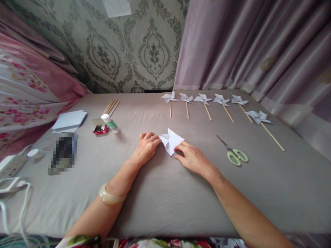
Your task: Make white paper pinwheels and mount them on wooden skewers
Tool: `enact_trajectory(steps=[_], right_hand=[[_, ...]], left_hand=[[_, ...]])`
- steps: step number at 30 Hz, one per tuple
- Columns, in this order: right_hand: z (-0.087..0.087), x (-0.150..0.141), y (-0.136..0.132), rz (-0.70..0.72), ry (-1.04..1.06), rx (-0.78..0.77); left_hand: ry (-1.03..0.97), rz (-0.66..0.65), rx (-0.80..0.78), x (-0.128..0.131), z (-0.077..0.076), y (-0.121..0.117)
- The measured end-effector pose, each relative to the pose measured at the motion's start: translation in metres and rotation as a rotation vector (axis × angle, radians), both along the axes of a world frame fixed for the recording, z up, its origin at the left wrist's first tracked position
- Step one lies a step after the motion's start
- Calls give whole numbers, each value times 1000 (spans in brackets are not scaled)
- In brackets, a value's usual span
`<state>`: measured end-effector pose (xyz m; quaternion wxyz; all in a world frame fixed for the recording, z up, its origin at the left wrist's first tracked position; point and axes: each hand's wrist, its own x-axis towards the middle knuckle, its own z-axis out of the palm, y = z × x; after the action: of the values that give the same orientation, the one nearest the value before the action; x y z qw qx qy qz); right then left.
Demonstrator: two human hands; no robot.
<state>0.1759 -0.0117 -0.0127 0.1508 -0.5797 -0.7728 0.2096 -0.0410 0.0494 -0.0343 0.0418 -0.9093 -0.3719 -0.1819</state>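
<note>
Between my hands, low over the grey cloth, is a piece of white paper [173, 140] with pointed corners, one side curled inward. My left hand [147, 147] has its fingers closed on the paper's left edge. From the right, my right hand [192, 156] pinches the lower right edge between thumb and fingers. The fingertips partly cover the paper's edges. To the right of my right hand lie scissors [234, 153] with light green handles, blades slightly apart.
Several paper pinwheels on sticks [221, 100] line the back right. At the left are a glue bottle [110, 124], a small red box [100, 130] of dark bits, wooden sticks [111, 107] and a paper stack [69, 120]. A power strip [11, 165] and white cable edge the left.
</note>
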Motion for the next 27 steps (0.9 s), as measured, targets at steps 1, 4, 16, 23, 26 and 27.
enact_trajectory(steps=[1, 4, 16, 23, 26, 27], right_hand=[[-2, 2, 2, 9, 4, 37], [-9, 7, 8, 80, 34, 126], [-14, 3, 10, 237, -35, 247], [-12, 1, 7, 246, -52, 244], [-10, -3, 5, 236, -33, 219], [-9, -4, 4, 229, -20, 209]], left_hand=[[-15, -1, 3, 1, 0, 0], [-81, -8, 0, 4, 1, -4], [-147, -29, -114, 18, 11, -19], [-153, -30, -121, 18, 9, -18], [-151, -33, -116, 18, 11, -19], [-149, -33, -114, 18, 11, -19]])
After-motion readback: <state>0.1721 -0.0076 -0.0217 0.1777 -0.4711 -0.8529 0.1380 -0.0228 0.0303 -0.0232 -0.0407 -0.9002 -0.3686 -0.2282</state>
